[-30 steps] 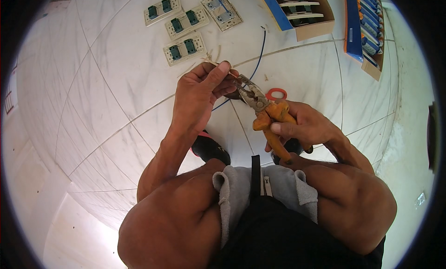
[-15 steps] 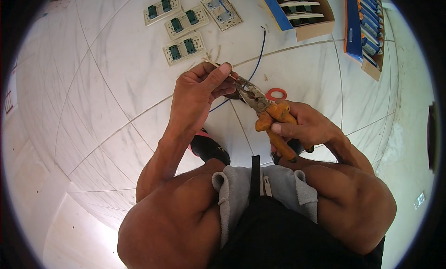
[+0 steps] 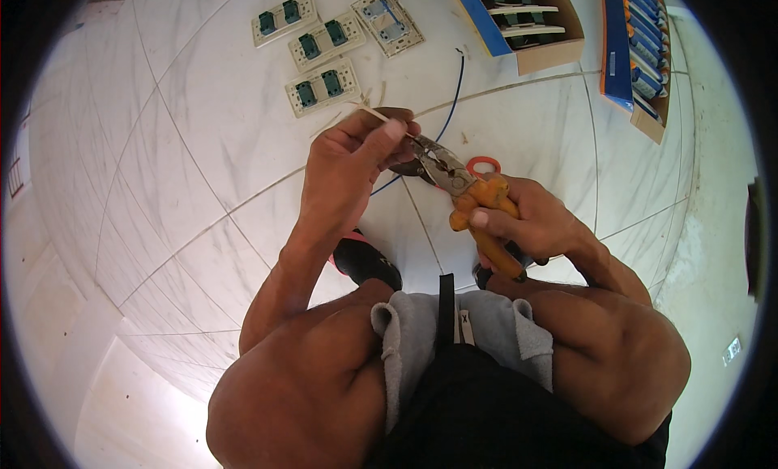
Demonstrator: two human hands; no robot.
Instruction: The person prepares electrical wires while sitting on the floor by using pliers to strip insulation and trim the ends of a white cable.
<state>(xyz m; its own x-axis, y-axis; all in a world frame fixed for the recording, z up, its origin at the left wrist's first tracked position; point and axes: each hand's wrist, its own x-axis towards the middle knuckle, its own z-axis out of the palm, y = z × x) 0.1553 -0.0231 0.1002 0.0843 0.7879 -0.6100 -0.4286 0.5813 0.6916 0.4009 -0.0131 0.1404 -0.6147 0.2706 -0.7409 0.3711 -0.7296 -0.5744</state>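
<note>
My left hand [image 3: 347, 159] pinches a thin white wire [image 3: 371, 111] between thumb and fingers; its tail sticks out past the fingertips toward the far left. My right hand [image 3: 531, 219] grips a pair of pliers [image 3: 444, 167] by their worn orange-yellow handles. The jaw tips meet the wire's end right beside my left fingertips, though the exact bite is too small to make out. Beneath and beyond the hands, a blue wire [image 3: 455, 96] curves over the floor. A red ring, like a roll of tape [image 3: 484, 164], lies just past the pliers.
Several white switch plates with dark green modules [image 3: 321, 86] lie on the tiled floor [image 3: 219, 145] at far left, with one blue-grey-backed plate [image 3: 388, 21]. An open box of plates [image 3: 551, 57] and a blue box of packed parts [image 3: 616, 59] stand far right.
Both hands, wire and pliers have shifted slightly to the right. The pliers' handles look a little closer together. The left hand keeps its pinch on the wire.
</note>
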